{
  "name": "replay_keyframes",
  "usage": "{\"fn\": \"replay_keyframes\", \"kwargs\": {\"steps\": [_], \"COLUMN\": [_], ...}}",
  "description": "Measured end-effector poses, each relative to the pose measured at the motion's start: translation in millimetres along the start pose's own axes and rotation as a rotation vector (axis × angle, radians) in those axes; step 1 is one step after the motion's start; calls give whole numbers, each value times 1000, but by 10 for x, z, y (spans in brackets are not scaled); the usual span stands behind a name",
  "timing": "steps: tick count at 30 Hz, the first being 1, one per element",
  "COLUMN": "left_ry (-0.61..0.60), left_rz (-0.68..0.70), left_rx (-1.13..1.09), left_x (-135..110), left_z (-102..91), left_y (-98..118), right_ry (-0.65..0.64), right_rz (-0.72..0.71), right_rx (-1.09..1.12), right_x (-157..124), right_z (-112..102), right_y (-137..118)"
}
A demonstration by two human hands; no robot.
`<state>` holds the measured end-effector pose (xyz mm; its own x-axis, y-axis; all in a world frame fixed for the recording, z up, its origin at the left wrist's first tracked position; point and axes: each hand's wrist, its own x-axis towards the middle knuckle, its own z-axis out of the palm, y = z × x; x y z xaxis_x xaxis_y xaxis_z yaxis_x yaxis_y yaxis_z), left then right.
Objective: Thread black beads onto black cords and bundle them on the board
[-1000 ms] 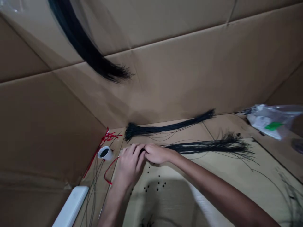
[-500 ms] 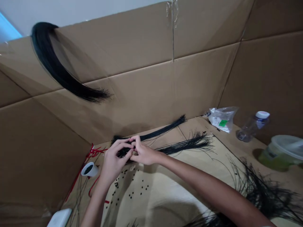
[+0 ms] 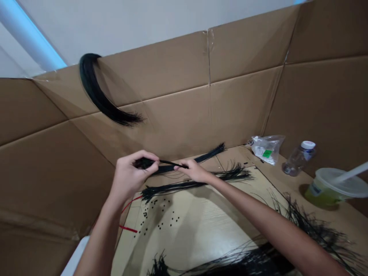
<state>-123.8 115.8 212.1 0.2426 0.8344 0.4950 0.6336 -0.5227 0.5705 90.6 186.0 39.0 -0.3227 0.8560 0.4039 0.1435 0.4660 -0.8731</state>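
Note:
My left hand (image 3: 126,178) is closed, thumb and forefinger pinching a thin bundle of black strands (image 3: 169,163). Part of the bundle bunches up inside that palm. To the right, the fingers of my right hand (image 3: 197,171) are closed on the other end of the bundle, which runs taut between both hands above the table. Behind and below the hands lie two more bundles of black strands, a far bundle (image 3: 211,153) and a near bundle (image 3: 172,188). Small black beads (image 3: 173,212) are scattered on the pale board below.
A thick black hank (image 3: 93,86) hangs over the cardboard wall (image 3: 178,76). To the right stand a plastic bag (image 3: 267,149), a clear bottle (image 3: 299,158) and a lidded tub (image 3: 324,189). Loose black strands (image 3: 313,230) cover the front right. A red strip (image 3: 128,229) lies at left.
My hands, earlier together at the fingertips, have moved apart, the right one going right, with the black strands now stretched between them. The camera view has tilted up a little.

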Motion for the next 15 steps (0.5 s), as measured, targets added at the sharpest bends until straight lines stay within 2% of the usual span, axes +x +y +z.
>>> {"fn": "replay_keyframes", "kwargs": {"steps": [5,9,12,15], "left_ry": [262,418,452,493], "left_rz": [-77,-138,-174,-215], "left_rx": [18,9,-42,-107], "left_x": [-75,-209,-302,-346], "left_z": [-387,-547,-594,-648], "left_y": [310,497,462,276], "right_ry": [14,-26,-80,-117], "right_rz": [18,45,67,90], "right_rx": [-187,-308,-373,-415], "right_x": [-173,-269,-350,-464], "right_z": [-542,-963,-1235,-1444], "right_y": [101,51,-17,-40]}}
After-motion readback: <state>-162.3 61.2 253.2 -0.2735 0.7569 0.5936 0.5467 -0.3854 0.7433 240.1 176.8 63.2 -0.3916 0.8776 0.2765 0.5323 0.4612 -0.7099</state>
